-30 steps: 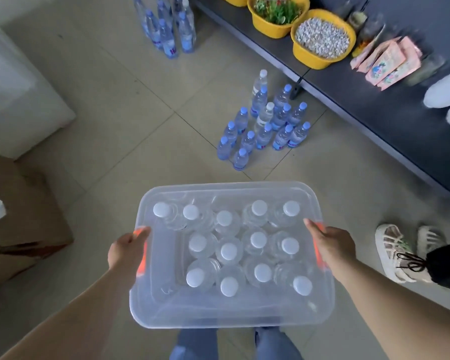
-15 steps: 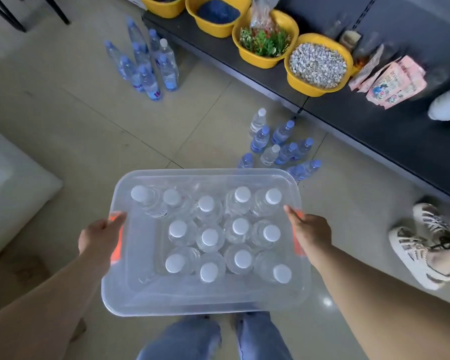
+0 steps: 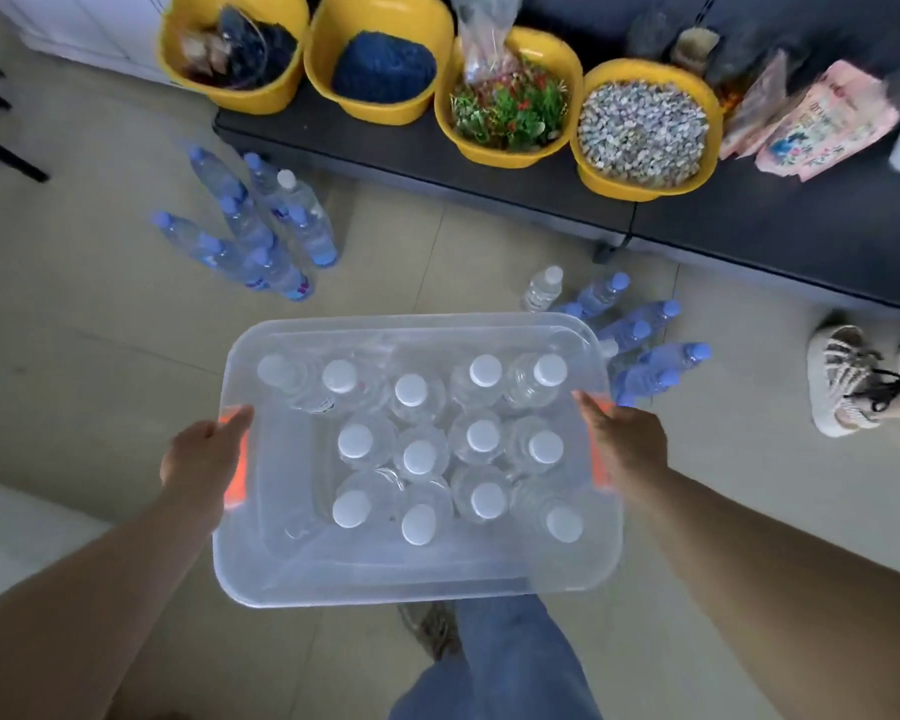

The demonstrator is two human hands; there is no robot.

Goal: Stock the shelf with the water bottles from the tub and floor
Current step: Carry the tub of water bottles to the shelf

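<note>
I carry a clear plastic tub (image 3: 385, 579) above the floor. Several upright water bottles with white caps (image 3: 419, 457) fill it. My left hand (image 3: 204, 459) grips the orange handle on the tub's left side. My right hand (image 3: 627, 444) grips the orange handle on its right side. Beyond the tub's far right corner stand several blue-capped bottles (image 3: 640, 330) on the floor, partly hidden by the tub. A second cluster of blue-capped bottles (image 3: 261, 236) stands on the floor at the left. The low dark shelf (image 3: 749, 220) runs across the top of the view.
Four yellow bowls (image 3: 645, 127) with pebbles, plants and other goods sit on the shelf, with pink packets (image 3: 822, 122) to their right. Another person's sandalled feet (image 3: 842, 387) stand at the right. My jeans leg (image 3: 510, 667) shows below the tub.
The tub has come closer to the shelf and the view has swung left. More yellow bowls show, and the near bottle cluster has slid behind the tub's far right corner.
</note>
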